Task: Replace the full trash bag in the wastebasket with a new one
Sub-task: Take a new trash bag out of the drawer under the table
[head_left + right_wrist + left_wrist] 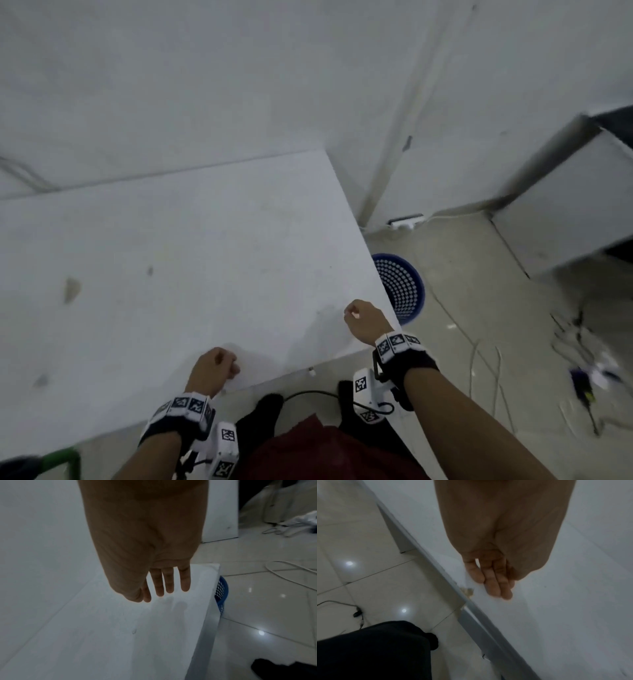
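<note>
Both hands hang over the white bench (pixel 171 257), left hand (pixel 212 371) and right hand (pixel 364 320) empty, fingers (pixel 169 582) loosely relaxed; blue wastebasket (pixel 402 291) on the floor at right.

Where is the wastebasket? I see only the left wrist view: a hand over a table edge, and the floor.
Observer: The basket is blue. It stands on the floor by the right corner of the table, partly hidden behind it.
Operator: Is it full?
Observer: It does not look so. In the head view its holed inner wall shows bare, as far down as the table lets me see.
Operator: Does the right hand hold anything?
Observer: No. The right hand is over the table near that corner and holds nothing.
</note>
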`<state>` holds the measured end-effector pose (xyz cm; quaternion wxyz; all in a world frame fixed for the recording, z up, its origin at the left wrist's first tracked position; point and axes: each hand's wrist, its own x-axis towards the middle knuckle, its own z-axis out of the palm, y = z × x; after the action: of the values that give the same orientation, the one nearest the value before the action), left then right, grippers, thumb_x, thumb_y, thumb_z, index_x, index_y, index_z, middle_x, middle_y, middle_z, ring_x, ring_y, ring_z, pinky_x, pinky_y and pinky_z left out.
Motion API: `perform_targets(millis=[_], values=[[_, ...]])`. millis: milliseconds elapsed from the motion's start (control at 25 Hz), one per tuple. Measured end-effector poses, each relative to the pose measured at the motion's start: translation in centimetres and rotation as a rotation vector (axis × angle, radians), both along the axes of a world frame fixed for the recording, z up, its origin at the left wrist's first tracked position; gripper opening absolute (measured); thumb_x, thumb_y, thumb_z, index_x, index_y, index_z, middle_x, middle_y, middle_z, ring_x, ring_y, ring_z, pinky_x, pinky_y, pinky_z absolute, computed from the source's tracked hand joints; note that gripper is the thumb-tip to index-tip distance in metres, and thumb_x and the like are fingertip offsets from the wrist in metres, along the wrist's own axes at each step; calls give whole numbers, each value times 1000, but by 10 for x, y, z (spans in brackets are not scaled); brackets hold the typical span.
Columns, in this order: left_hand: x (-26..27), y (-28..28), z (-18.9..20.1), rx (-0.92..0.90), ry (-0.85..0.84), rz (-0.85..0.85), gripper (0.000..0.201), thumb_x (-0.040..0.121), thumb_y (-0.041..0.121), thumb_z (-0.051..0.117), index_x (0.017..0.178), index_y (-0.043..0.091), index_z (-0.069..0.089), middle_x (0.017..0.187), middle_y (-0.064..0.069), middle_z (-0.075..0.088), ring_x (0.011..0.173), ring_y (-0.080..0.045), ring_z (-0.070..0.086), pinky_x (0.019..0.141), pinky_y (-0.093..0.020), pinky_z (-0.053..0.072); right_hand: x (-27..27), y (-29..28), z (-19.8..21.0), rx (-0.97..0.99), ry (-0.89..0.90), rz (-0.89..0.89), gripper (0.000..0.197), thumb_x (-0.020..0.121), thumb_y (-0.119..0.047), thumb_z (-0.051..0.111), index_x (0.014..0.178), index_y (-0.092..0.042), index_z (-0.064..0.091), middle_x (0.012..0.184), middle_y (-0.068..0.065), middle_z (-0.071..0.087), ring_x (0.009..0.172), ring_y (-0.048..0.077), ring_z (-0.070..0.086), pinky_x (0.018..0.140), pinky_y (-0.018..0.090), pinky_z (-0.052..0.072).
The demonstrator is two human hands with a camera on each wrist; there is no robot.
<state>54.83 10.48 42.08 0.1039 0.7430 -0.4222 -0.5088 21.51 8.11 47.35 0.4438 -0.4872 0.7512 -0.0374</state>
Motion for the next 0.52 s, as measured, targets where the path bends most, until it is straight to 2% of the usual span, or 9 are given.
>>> perform_targets(millis=[80, 200, 280, 320, 400, 480, 520], values=[[-25, 33, -5, -67, -180, 119, 19, 98, 14, 47, 90, 0, 57, 84, -14, 67, 82, -33, 63, 72, -37, 48, -11, -14, -12, 1, 43, 225, 29, 99, -20, 51, 124, -8, 55, 139, 11, 48, 122, 26, 51, 94, 28, 39], [-78, 75, -11, -170, -296, 235, 10, 94, 10, 52, 89, 2, 50, 95, -10, 50, 74, -32, 55, 69, -35, 41, -25, -25, -29, 7, 98, 436, 44, 98, -19, 52, 141, -13, 43, 160, 9, 16, 144, 27, 26, 111, 35, 33], [-111, 92, -17, -230, -358, 287, 9, 90, 8, 57, 91, 2, 49, 102, -6, 38, 65, -28, 49, 66, -34, 40, -31, -20, -38, 14, 149, 498, 54, 96, -20, 54, 146, -21, 34, 162, 6, 5, 147, 29, 14, 112, 48, 34], [-125, 96, -25, -229, -353, 301, 11, 90, 9, 57, 93, 2, 49, 102, -6, 39, 66, -27, 47, 66, -34, 40, -31, -16, -40, -1, 193, 523, 59, 94, -21, 55, 148, -23, 30, 162, 4, 2, 147, 29, 11, 110, 53, 34], [-155, 104, -38, -105, -256, 383, 14, 93, 15, 55, 97, 2, 50, 100, -14, 51, 77, -31, 53, 72, -35, 42, -30, -3, -46, -17, 263, 587, 66, 94, -22, 56, 151, -25, 22, 163, 4, -6, 149, 29, 4, 109, 58, 30], [-186, 102, -54, 82, -66, 421, 23, 96, 26, 51, 101, 4, 50, 102, -19, 60, 92, -35, 59, 79, -35, 45, -29, 5, -51, -21, 288, 629, 67, 99, -21, 51, 154, -24, 14, 164, 5, -18, 152, 31, -7, 114, 60, 21], [-200, 98, -58, 163, 61, 503, 26, 97, 33, 47, 101, 7, 48, 100, -20, 62, 92, -35, 61, 77, -34, 47, -28, 6, -53, -9, 284, 638, 66, 101, -20, 49, 155, -23, 12, 163, 6, -23, 152, 31, -12, 115, 61, 17]])
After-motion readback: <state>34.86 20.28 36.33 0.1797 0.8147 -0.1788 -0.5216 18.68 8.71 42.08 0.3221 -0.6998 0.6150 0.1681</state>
